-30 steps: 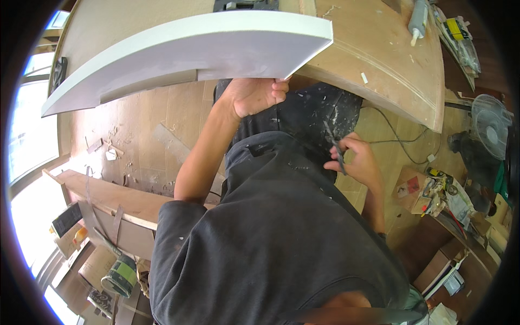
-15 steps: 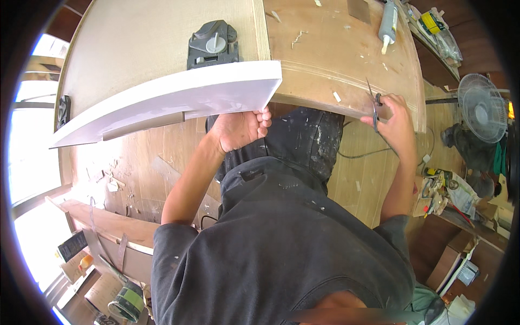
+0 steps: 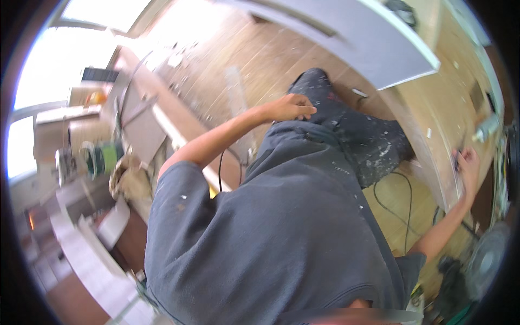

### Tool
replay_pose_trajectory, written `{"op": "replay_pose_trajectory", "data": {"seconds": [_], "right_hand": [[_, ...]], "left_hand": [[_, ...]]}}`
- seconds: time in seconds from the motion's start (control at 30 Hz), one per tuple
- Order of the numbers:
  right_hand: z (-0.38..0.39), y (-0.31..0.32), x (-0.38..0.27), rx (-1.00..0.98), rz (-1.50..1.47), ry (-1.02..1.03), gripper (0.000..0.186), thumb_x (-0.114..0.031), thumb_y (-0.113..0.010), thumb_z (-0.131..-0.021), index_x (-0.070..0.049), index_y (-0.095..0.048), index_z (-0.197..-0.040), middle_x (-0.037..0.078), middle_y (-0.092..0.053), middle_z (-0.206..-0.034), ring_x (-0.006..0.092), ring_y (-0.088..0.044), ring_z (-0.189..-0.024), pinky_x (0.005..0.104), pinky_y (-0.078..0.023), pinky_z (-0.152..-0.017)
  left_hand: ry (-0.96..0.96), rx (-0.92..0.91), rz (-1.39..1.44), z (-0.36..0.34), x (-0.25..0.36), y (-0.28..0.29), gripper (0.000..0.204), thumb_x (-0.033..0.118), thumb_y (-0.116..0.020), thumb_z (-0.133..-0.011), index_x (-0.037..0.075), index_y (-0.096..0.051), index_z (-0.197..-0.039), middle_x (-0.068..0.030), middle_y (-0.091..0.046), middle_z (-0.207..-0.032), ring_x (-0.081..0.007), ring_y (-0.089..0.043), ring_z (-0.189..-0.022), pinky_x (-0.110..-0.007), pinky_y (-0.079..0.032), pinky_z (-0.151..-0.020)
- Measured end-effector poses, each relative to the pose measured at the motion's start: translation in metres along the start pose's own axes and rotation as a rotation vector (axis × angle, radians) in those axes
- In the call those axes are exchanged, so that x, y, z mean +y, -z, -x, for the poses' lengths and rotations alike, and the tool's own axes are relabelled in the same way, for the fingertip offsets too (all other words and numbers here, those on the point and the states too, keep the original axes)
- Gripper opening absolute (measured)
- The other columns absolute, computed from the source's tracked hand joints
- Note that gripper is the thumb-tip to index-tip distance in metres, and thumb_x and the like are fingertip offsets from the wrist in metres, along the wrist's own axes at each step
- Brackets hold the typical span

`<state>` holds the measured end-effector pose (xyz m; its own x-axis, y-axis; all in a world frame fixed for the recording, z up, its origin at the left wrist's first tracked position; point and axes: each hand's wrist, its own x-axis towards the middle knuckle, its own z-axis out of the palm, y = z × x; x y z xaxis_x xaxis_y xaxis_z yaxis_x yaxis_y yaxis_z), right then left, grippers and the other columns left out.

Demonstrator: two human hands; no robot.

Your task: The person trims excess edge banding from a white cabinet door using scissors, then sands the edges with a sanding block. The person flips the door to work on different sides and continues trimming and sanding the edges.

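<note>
My left hand (image 3: 292, 107) is in front of my lap, away from the white panel. Its fingers are curled together, and whatever they may hold is hidden. Over at the right, my right hand (image 3: 468, 165) rests by the edge of the wooden worktop (image 3: 457, 70), closed around a pair of scissors (image 3: 458, 157), which look dark and blurred. The white panel (image 3: 384, 51) with a pale edge band juts out past the worktop, its corner pointing toward the right side. Behind it sits a dark clamp-like device (image 3: 402, 12), partly cut off.
A sealant tube (image 3: 486, 128) lies on the worktop beyond my right hand. Cable (image 3: 407, 211) loops over the floor below. At left are a long board (image 3: 173, 103), a green-banded can (image 3: 105, 158) and a brown bag (image 3: 131, 179). A fan (image 3: 487, 262) stands lower right.
The view has turned to the left, so the worktop and panel now lie at the upper right. My left hand has come away from the panel corner. My right hand still holds the scissors.
</note>
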<state>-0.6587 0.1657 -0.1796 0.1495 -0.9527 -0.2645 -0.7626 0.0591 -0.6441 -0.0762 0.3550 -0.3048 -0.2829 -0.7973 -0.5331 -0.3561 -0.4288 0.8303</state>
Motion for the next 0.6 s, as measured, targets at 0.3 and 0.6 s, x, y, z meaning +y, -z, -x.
{"op": "replay_pose_trajectory", "data": {"seconds": [0.3, 0.6], "right_hand": [[0.030, 0.004, -0.028, 0.175, -0.123, 0.320, 0.012, -0.010, -0.067, -0.099, -0.001, -0.065, -0.105, 0.004, -0.063, -0.096, 0.0111, -0.058, -0.090, 0.0255, -0.046, -0.088], [0.042, -0.192, -0.128, 0.335, -0.553, 0.644, 0.015, -0.010, -0.075, -0.093, 0.002, -0.070, -0.100, 0.006, -0.068, -0.089, 0.0155, -0.061, -0.083, 0.0312, -0.051, -0.076]], "left_hand": [[0.051, 0.698, -0.198, 0.161, -0.032, 0.009, 0.044, 0.041, -0.065, -0.100, 0.004, -0.068, -0.123, -0.0157, -0.075, -0.113, -0.0269, -0.072, -0.106, -0.039, -0.056, -0.093], [0.820, 1.118, -0.235, 0.382, -0.121, -0.047, 0.051, 0.039, -0.074, -0.093, -0.003, -0.066, -0.122, -0.0182, -0.074, -0.112, -0.0259, -0.071, -0.105, -0.036, -0.054, -0.093]]}}
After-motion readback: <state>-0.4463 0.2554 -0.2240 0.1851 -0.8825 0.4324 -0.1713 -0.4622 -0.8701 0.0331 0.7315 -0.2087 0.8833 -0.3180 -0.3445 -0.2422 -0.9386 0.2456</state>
